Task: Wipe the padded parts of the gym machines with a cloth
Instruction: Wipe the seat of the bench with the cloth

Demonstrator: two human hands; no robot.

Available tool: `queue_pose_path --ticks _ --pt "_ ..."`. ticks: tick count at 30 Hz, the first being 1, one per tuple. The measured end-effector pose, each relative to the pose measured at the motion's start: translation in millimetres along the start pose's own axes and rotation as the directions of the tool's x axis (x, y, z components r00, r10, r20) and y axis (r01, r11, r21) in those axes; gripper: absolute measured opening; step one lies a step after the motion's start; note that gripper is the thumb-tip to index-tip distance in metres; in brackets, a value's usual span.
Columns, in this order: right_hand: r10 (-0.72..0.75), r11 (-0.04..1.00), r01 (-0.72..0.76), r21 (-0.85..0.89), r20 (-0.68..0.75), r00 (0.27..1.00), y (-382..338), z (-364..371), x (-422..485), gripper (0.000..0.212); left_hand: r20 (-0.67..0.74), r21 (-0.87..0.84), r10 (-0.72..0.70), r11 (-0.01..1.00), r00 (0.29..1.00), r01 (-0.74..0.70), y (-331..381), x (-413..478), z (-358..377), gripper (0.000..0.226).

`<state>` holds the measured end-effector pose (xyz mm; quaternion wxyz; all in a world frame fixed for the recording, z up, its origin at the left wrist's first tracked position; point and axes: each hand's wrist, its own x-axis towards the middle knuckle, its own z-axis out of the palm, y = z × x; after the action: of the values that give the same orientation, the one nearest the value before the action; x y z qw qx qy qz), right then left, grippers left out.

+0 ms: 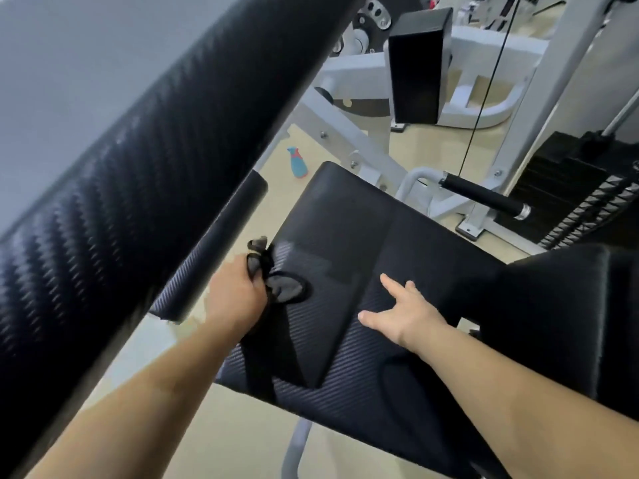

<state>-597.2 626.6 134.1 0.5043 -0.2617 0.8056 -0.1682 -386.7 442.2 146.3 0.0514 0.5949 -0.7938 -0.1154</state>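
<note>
Fingers [257, 271] grip cloth [276, 288] on seat pad [345, 236], spray bottle [297, 163] beyond.

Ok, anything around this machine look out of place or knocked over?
One thing: a blue spray bottle with a red collar lies on its side on the floor, beyond the seat pad, rather than standing up. No spill is visible around it. The pads themselves look intact.

No readable text, label, brand, number or sign anywhere in view
</note>
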Motion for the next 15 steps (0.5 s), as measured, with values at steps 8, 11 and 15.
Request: queue_pose_path --ticks 8,11,15 --pt "-0.045 0.998 0.051 0.045 -0.12 0.992 36.7 47.4 -74.1 0.059 -0.054 0.28 0.238 0.936 0.97 -0.214 -29.7 -35.1 7.8 0.036" --pt "-0.005 0.995 0.02 0.097 -0.144 0.99 51.9 59.7 -90.9 0.056 0.018 0.338 0.458 0.834 0.889 -0.437 -20.2 -92.7 27.9 0.043" --pt "0.076 0.985 -0.044 0.168 -0.191 0.979 77.8 80.2 -112.3 0.055 0.169 0.319 0.618 0.703 0.768 -0.636 -7.2 -170.0 61.3 0.057"
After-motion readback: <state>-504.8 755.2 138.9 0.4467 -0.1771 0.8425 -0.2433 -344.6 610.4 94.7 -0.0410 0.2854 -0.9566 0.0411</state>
